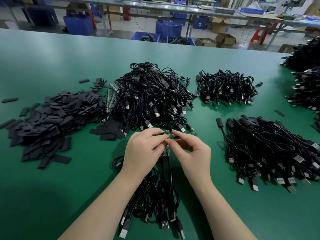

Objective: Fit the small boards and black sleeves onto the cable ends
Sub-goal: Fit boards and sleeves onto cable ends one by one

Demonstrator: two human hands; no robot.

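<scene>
Cables (155, 201) with USB plugs hang from my hands down to the green table (52, 196) near me. My left hand (143, 149) grips their upper ends, where small boards (165, 132) show between the fingers. My right hand (192, 151) pinches what seems to be one board end; it is blurred. Behind lie a heap of black sleeves (52, 118), a big cable pile (150, 96), and a sleeved cable pile (270, 146) at right.

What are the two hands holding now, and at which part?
Left hand holds several small boards on cable ends by the boards; right hand pinches the top board's end.
</scene>
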